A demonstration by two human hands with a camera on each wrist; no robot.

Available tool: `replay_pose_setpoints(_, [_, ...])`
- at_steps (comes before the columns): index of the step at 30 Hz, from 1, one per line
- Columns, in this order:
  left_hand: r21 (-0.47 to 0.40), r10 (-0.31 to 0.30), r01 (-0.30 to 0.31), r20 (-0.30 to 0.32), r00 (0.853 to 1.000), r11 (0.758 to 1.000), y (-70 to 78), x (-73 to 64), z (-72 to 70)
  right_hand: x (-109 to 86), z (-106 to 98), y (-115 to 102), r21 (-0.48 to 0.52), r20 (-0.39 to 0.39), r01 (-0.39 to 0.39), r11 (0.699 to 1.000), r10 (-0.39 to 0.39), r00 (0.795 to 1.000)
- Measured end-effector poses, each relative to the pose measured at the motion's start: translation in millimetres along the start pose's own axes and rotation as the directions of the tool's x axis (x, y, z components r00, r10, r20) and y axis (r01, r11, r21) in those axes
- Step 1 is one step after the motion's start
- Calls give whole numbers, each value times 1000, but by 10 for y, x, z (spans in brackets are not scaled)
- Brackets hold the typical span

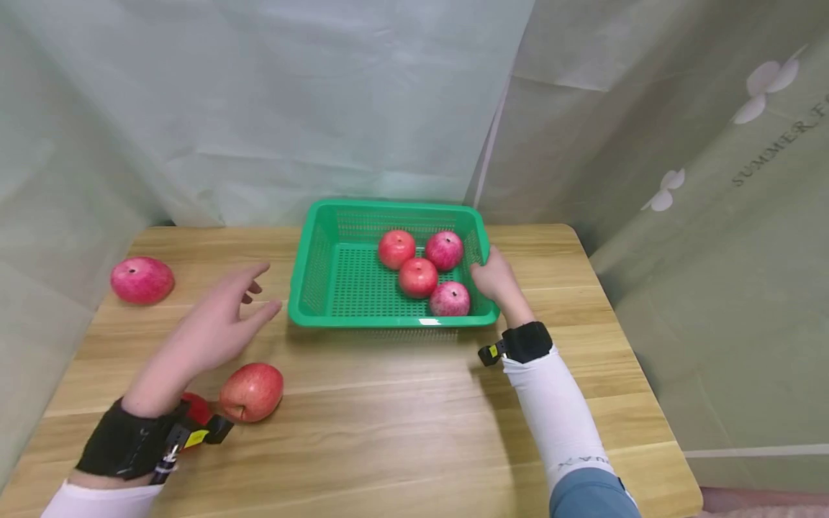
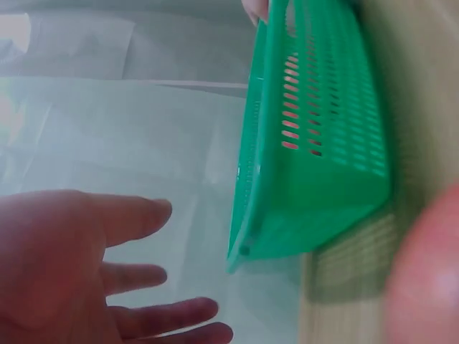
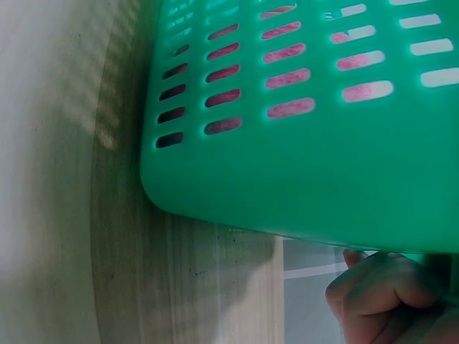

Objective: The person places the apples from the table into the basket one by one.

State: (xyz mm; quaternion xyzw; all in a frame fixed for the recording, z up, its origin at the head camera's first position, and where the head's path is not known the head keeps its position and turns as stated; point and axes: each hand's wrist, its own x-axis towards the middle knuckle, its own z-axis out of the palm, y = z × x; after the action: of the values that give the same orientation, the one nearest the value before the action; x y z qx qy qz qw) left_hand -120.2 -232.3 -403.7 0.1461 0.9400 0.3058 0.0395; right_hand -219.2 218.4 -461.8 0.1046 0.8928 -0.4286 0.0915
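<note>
A green plastic basket (image 1: 350, 321) with slotted walls stands toward the back of the table. In its right half lie two red apples (image 1: 417, 278) and two purplish-pink apple-like fruits (image 1: 450, 299). My right hand (image 1: 497, 280) grips the basket's right rim, thumb over the edge; the right wrist view shows its curled fingers (image 3: 384, 297) below the rim. To the left of the basket, my left hand (image 1: 216, 324) hovers with fingers extended and holds nothing. A red apple (image 1: 252, 392) lies just below that hand, and another red fruit (image 1: 196, 409) is mostly hidden behind the left wrist.
A purplish-pink apple-like fruit (image 1: 142, 280) sits at the table's far left edge. Pale cloth hangings (image 1: 337, 108) enclose the wooden table (image 1: 388, 439) at the back and both sides. Both wrists wear black straps with small cameras.
</note>
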Motion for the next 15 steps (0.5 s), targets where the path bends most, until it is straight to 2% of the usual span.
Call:
replay_pose_setpoints(3, [11, 33, -33, -8, 999, 999, -62, -237, 11, 2, -3, 0, -1, -2, 5, 1000, -5, 1000])
replay_pose_setpoints(6, [-1, 43, -43, 12, 999, 999, -134, -420, 52, 8, -2, 3, 5, -5, 8, 1000, -8, 1000])
replay_pose_setpoints(10, [12, 40, -41, 79, 996, 999, -207, -585, 119, 13, 3, 14, 11, -4, 3, 1000, -3, 1000])
replay_pose_setpoints(15, [81, 91, -101, 117, 989, 992, -211, -740, 234, 13, 11, 32, 5, -2, 4, 1000, -4, 1000])
